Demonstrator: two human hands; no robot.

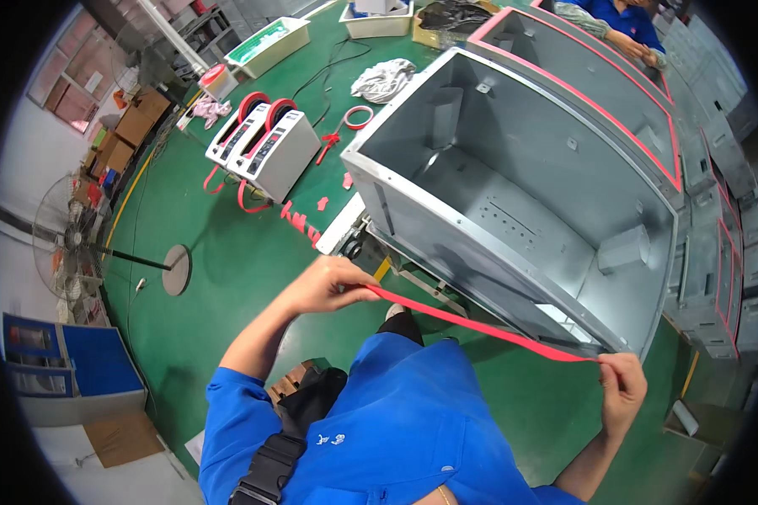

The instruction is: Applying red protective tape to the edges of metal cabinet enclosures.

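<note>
A long strip of red tape [480,329] is stretched between my hands, along the near side of a large grey metal box [472,225]. My left hand [330,284] pinches its left end between thumb and fingers. The other end is pinched in my right hand [623,391], just below the box's near right corner. The box lies open side up, with a perforated panel inside and a small rectangular opening near its right end. No tape shows on its rim.
Two white tape dispensers [269,151] stand at the left, red strips hanging from them. Beyond the box are a red tape roll [358,118], a white cloth [384,80] and a red-edged metal frame [598,101]. A co-worker's hands [632,48] show at the upper right. A fan [76,240] stands left.
</note>
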